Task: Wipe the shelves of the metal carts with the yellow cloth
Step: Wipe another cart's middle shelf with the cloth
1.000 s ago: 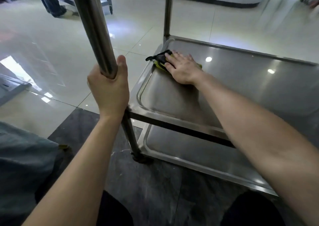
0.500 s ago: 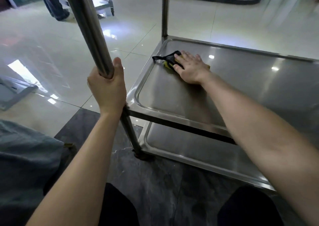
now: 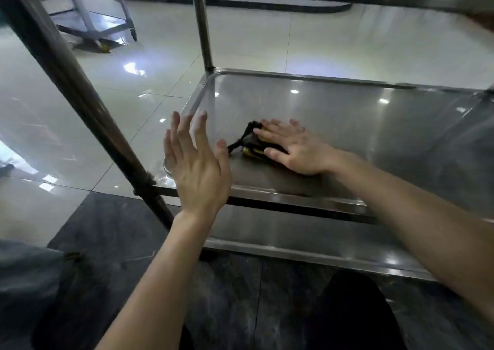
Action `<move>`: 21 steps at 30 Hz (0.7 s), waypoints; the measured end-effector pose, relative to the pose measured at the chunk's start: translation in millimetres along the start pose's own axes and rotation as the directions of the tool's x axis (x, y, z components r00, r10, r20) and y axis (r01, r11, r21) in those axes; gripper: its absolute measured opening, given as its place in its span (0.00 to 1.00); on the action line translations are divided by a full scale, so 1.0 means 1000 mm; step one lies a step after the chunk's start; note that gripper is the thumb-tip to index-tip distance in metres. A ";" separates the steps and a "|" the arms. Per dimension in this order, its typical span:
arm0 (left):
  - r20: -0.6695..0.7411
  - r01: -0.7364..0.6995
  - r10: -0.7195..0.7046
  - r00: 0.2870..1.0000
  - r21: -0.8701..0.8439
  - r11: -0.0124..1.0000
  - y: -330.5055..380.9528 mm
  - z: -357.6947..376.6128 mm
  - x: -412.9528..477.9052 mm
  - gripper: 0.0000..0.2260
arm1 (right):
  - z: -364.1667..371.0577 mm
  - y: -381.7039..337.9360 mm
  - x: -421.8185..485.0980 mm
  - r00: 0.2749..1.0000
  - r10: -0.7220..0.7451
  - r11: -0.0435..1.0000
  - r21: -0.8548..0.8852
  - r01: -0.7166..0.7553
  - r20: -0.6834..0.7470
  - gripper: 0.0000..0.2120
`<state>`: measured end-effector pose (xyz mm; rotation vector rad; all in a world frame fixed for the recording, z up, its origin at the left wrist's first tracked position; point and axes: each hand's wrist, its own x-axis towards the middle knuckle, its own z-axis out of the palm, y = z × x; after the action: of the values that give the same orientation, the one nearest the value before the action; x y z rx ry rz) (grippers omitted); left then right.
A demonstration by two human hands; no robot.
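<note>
Steel shelf (image 3: pixel 347 125) bears a crumpled yellow-and-dark cloth (image 3: pixel 252 141) under flat right hand (image 3: pixel 296 149).

Glossy cream floor tiles (image 3: pixel 347 50) throw back bright light spots. Nearer lies a dark marbled floor strip (image 3: pixel 112 232), and a black baseboard (image 3: pixel 267 4) lines the far side.

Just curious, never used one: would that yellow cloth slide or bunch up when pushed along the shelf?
Probably floppy: the yellow cloth lies crumpled, a dark loop trailing loose. It likely slides easily, as the shelf looks smooth and glossy. The right hand pressing flat on it probably limits bunching.
</note>
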<state>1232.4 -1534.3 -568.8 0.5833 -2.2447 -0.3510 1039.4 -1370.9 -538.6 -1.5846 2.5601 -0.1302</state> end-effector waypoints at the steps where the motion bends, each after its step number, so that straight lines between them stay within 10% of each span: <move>1: 0.155 0.049 -0.061 0.986 0.080 0.996 -0.001 0.006 0.007 0.28 | -0.006 0.023 0.021 0.996 0.083 0.996 -0.022 -0.083 -0.014 0.30; 6: 0.404 0.149 -0.224 0.887 0.209 0.967 -0.010 0.015 0.011 0.30 | -0.015 0.055 0.073 0.960 0.278 0.960 -0.029 -0.279 -0.025 0.33; 15: 0.404 0.092 -0.198 0.893 0.268 0.959 -0.007 0.007 0.010 0.31 | 0.012 -0.040 -0.078 0.963 -0.270 0.957 0.117 0.267 0.010 0.29; 21: 0.382 0.091 -0.201 0.902 0.288 0.953 -0.009 0.011 0.013 0.35 | -0.021 0.080 0.080 0.977 0.212 0.977 -0.020 -0.212 0.003 0.33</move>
<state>1219.3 -1548.2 -572.2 0.8932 -2.6831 -0.2684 930.2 -1406.5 -534.0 -1.3036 2.7137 -0.0794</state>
